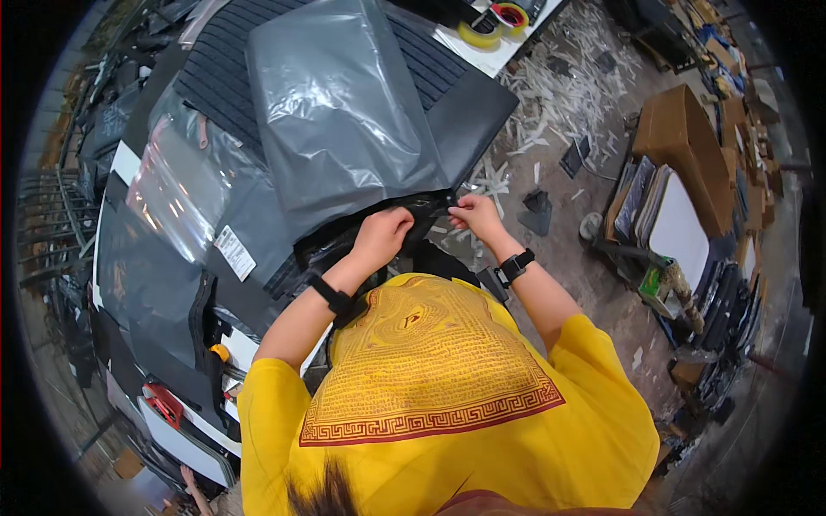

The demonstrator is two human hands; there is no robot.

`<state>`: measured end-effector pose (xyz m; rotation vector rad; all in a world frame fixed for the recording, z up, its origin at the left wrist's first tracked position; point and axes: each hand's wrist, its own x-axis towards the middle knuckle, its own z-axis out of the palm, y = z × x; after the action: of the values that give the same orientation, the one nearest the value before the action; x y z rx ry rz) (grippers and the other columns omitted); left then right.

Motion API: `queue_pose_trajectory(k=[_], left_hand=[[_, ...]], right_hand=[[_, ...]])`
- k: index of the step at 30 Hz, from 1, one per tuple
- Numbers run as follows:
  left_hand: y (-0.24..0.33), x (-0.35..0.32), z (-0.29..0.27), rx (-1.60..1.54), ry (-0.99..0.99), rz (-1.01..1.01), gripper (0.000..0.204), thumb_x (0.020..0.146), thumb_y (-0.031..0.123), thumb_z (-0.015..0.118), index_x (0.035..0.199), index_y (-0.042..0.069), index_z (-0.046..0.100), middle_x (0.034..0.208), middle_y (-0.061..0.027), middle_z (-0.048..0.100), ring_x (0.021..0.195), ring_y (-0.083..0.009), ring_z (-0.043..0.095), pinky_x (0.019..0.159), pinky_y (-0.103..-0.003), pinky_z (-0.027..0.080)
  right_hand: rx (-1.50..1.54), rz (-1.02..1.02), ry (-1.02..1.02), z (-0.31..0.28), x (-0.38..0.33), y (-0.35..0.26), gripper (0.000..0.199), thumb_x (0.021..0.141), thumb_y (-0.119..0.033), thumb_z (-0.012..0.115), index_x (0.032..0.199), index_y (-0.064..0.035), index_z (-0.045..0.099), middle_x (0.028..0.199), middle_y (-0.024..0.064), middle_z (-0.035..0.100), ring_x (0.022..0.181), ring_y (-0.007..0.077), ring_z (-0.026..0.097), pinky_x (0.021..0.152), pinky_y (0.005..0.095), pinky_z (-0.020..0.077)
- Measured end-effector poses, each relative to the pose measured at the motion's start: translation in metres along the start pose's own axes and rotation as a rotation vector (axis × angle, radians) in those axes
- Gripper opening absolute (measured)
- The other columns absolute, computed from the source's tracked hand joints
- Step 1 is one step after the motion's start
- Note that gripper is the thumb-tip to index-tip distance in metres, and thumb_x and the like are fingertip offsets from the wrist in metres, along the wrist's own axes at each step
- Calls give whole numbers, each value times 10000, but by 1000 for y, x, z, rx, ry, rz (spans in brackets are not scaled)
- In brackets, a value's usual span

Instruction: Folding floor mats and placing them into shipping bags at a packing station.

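A large grey plastic bag (340, 112) lies in front of me with its mouth toward my body, and black inner plastic shows along that edge. My left hand (383, 234) is closed on the edge of the mouth, near its middle. At the right corner of the mouth, my right hand (478, 218) pinches the bag between thumb and fingers. What lies inside the bag is hidden. Beneath it spreads a dark ribbed mat (228, 64) with a smooth black panel (477, 112) at its right.
Clear plastic packaging (176, 185) and a white label (235, 254) lie left of the bag. Tape rolls (495, 24) sit at the far edge. A red-handled tool (163, 404) is at lower left. Paper scraps (559, 95) litter the floor; a cardboard box (680, 146) stands right.
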<state>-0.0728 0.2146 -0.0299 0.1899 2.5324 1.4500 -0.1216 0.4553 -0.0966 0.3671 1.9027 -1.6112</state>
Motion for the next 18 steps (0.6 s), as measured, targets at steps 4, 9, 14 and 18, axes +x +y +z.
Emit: queue_pose_trajectory(k=[4, 9, 14, 18], left_hand=[[10, 35, 31, 185, 72, 304, 83, 807, 67, 629, 872, 17, 613, 830, -137, 600, 791, -347, 608, 687, -400, 503], [4, 59, 50, 445, -29, 398, 112, 819, 83, 601, 912, 22, 618, 831, -131, 600, 782, -351, 603, 663, -424, 502], [-7, 63, 37, -441, 10, -220, 147, 909, 120, 529, 927, 9, 625, 748, -76, 622, 665, -161, 560, 621, -296, 453], [-43, -50, -5, -568, -90, -170, 175, 961, 165, 507, 823, 58, 497, 739, -51, 552, 680, -179, 527, 627, -293, 435]], right_hand=[[218, -30, -91, 11, -14, -10, 73, 879, -30, 627, 891, 42, 624, 788, 82, 669, 705, 146, 668, 645, 249, 543], [108, -187, -94, 14, -10, -8, 44, 873, -5, 610, 892, 34, 619, 778, 40, 648, 725, 122, 645, 670, 246, 526], [170, -251, -137, 7, -1, 6, 17, 880, 7, 594, 886, 23, 591, 802, 30, 619, 760, 130, 654, 686, 251, 533], [303, -76, -128, -19, 8, 24, 96, 900, 19, 558, 972, -38, 530, 894, 57, 620, 841, 195, 682, 752, 294, 563]])
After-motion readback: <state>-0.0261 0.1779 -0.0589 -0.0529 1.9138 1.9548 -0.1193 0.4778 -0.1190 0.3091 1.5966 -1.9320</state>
